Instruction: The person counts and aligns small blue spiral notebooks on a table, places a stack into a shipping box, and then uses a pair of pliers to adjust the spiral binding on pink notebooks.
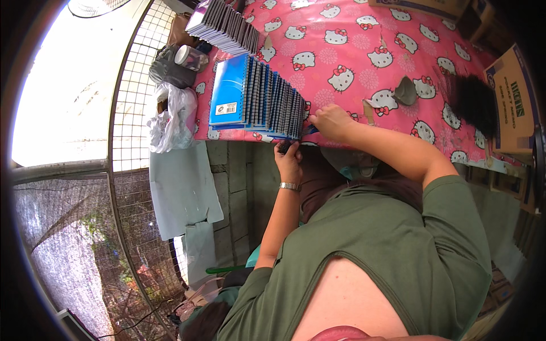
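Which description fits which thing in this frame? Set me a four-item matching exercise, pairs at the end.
Things
1. left hand
2. blue notebooks
3. right hand
4. wristwatch

Descriptions
A. silver, around a wrist
B. just right of the spiral bindings
C. closed around something black
D. lined up in a row

Pairs: 1-C, 2-D, 3-B, 4-A

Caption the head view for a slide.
Left hand holding a dark object, right hand nearby, beside a row of blue spiral notebooks on a pink patterned tablecloth.
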The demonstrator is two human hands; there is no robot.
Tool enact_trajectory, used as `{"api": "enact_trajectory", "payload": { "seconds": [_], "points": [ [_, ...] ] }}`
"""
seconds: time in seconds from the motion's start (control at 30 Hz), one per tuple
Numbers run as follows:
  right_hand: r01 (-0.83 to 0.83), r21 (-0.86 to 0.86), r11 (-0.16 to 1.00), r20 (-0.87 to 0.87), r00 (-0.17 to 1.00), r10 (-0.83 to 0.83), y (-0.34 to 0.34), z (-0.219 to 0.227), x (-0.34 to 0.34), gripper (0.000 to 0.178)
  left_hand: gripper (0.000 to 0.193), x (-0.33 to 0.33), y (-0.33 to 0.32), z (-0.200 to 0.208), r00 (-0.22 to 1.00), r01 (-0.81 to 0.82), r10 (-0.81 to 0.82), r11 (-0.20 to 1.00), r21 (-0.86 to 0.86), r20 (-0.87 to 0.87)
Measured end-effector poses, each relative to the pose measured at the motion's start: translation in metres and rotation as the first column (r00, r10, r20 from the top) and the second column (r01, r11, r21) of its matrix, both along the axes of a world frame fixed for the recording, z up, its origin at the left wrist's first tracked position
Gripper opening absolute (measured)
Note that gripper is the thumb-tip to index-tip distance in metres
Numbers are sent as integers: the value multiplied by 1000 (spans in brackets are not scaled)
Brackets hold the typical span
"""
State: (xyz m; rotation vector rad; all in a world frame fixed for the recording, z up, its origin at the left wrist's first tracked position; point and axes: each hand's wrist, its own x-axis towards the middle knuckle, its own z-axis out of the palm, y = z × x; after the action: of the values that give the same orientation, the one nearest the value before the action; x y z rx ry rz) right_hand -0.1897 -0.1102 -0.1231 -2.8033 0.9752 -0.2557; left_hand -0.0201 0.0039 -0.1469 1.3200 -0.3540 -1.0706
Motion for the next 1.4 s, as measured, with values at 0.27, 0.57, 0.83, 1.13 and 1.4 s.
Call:
{"api": "enact_trajectory", "payload": {
  "seconds": [0.27, 0.57, 0.83, 1.13, 1.4],
  "points": [
    [-79, -147, 986, 0, 997, 80, -1, -4, 10, 15, 40, 2, -2, -17, 997, 57, -56, 998, 27, -51],
    [-9, -127, 992, -22, 1000, 6, -3, -7, -4, 15, 34, 3, 1, -17, 1000, 11, -11, 1000, 5, -19],
    [-84, -69, 994, -123, 990, 75, -2, -9, 15, 16, 38, -12, -3, -12, 997, 4, -11, 996, 90, 80],
    [-61, -294, 954, -26, 998, 56, 1, -13, 3, 16, 40, -1, 3, -31, 1000, -3, 3, 1000, 17, 29],
    [-55, 33, 998, -173, 983, 60, 4, -7, 22, 14, 37, -2, 2, -37, 991, 25, -43, 990, 141, 126]
  ]
}}
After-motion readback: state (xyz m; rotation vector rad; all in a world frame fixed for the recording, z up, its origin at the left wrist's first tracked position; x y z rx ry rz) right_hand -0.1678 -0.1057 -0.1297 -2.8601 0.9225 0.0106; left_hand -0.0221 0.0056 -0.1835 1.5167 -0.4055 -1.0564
